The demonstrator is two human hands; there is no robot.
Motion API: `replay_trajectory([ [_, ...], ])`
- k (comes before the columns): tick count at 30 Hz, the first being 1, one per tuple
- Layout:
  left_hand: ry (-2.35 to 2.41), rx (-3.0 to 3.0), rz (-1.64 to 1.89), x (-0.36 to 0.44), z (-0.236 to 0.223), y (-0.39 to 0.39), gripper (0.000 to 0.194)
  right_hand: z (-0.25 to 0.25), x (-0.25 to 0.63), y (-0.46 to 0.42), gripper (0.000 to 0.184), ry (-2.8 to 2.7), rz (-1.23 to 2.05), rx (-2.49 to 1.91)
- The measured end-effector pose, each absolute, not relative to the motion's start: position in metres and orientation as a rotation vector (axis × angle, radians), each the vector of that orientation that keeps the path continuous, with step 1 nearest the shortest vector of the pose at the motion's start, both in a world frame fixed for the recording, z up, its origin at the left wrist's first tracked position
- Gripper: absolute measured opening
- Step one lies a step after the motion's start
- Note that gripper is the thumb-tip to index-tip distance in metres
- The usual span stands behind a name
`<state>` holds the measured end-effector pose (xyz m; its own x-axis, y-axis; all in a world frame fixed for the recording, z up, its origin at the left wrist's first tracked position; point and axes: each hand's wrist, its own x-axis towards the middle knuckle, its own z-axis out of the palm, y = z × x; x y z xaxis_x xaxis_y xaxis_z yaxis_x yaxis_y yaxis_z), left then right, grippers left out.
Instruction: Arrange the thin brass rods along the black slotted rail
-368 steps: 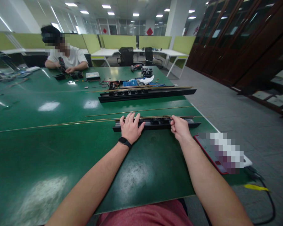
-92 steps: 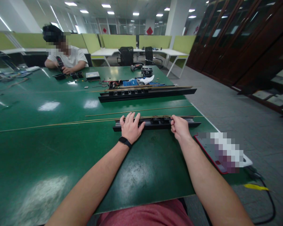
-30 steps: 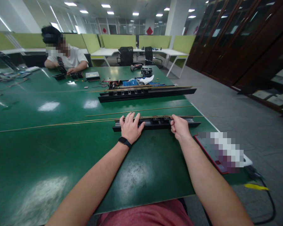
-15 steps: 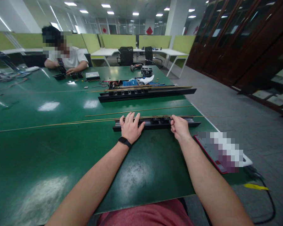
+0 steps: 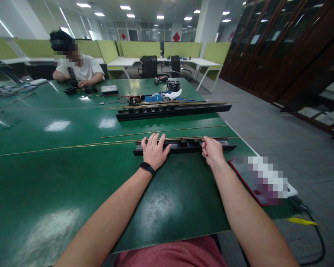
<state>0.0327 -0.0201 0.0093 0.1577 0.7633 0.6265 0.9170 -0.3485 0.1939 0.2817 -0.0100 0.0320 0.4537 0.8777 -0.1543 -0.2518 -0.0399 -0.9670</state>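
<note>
A black channel rail lies across the green table, with small black blocks inside it. My left hand, a dark band on its wrist, rests on the rail's left part with fingers spread. Thin brass-coloured rods run under that hand, along the rail and far out to the left. Towards the rail's right end, my right hand is closed, thumb and forefinger pinching at the line of a rod; the exact grip is partly hidden. Just beyond the rail lies another thin rod, untouched.
Farther back, a longer black rail carries more rods, with blue parts and wires behind it. A power drill lies at the far edge. A red-edged tablet-like object sits to my right. A co-worker handles black parts at far left.
My two hands, the rail and the rods stay in practically the same place. Only the co-worker's hands and head shift slightly.
</note>
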Motion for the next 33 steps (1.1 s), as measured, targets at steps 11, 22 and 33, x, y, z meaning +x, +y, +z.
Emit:
replay_trajectory([
  [11, -1.640, -2.207, -0.967, 0.0327, 0.0098, -0.0201, 0.051, 0.0340, 0.2802, -0.0111, 0.020, -0.637, 1.030, -1.301],
  [22, -1.635, -2.198, -0.961, 0.0332, 0.0095, -0.0200, 0.051, 0.0346, 0.2802, -0.0119, 0.017, -0.649, 1.034, -1.299],
  [33, -1.625, -2.191, -0.944, 0.0330, 0.0090, -0.0197, 0.052, 0.0329, 0.2799, -0.0110, 0.017, -0.641, 1.014, -1.284],
])
